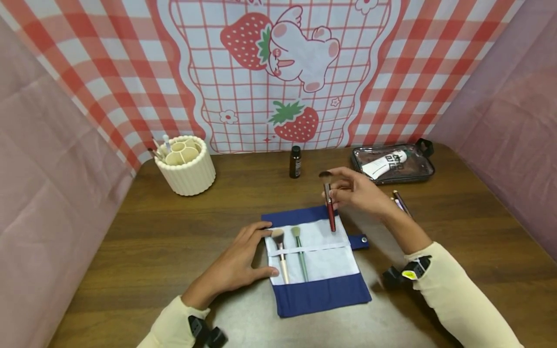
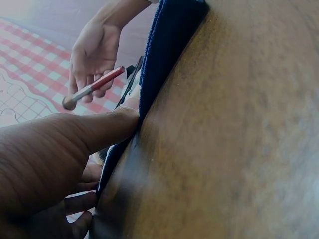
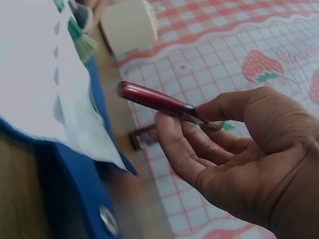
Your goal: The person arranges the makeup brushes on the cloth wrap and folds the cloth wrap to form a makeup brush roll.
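A makeup brush [image 1: 329, 208] with a red handle and dark bristles is pinched between the thumb and fingers of my right hand [image 1: 354, 193]. It is held over the top right of a blue and white brush roll [image 1: 324, 296], handle end down. Spread along the roll's left edge, my left hand [image 1: 239, 258] rests with thumb and fingertips on the fabric. Two brushes sit under the roll's white strap: a fluffy one with a pale handle [image 1: 284, 268] and a green one [image 1: 301, 256]. In the right wrist view, the red handle [image 3: 154, 98] points toward the roll.
A cream ribbed holder [image 1: 187, 176] with a few brushes stands at the back left. Behind the roll is a small dark bottle [image 1: 295, 163]. A clear pouch [image 1: 417, 169] with a white tube lies at the back right. Pen-like items [image 1: 401, 203] lie behind my right forearm.
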{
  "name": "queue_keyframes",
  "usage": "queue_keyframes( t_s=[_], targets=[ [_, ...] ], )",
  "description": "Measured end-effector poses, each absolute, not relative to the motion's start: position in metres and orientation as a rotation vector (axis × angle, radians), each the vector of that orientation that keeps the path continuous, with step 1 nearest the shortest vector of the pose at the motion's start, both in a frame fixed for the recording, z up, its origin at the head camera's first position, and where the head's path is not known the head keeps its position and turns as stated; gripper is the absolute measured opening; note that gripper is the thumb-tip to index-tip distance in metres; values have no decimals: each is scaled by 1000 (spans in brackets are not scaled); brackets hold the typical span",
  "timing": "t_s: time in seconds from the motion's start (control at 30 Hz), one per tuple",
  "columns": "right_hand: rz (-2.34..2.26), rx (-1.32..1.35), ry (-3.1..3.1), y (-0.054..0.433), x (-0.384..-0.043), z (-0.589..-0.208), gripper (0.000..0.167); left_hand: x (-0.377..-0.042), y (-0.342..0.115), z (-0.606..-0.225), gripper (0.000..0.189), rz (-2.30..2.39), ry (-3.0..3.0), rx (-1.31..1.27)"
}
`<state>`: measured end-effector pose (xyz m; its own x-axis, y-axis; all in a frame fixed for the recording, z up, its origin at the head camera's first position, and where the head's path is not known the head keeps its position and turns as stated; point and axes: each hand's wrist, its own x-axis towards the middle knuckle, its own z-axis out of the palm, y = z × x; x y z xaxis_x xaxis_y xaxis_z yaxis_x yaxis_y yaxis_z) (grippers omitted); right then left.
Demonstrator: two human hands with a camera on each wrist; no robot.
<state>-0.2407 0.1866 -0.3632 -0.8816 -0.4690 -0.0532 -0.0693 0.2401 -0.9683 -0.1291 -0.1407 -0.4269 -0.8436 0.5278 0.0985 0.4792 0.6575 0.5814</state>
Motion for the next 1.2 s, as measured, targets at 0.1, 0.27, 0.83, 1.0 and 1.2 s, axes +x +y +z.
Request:
queue_keyframes(
  t_s=[0.1,0.27,0.83,1.0,1.2],
  targets=[
    [-1712,-502,2161,174,-242,-370,55,-129,-141,-427,85,942,2787,844],
    [-1816,-521,2036,156,-241,-383,49,-129,-141,-427,87,932,2785,832],
    [-1552,-601,2029,146,-226,-397,56,-129,-141,-427,87,938,2781,822],
    [-1410,-680,2111,150,-222,-398,53,-129,-141,-426,86,931,2781,817],
    [-1275,-749,2153,156,-217,-394,51,-128,-141,-425,86,944,2778,815]
  ],
)
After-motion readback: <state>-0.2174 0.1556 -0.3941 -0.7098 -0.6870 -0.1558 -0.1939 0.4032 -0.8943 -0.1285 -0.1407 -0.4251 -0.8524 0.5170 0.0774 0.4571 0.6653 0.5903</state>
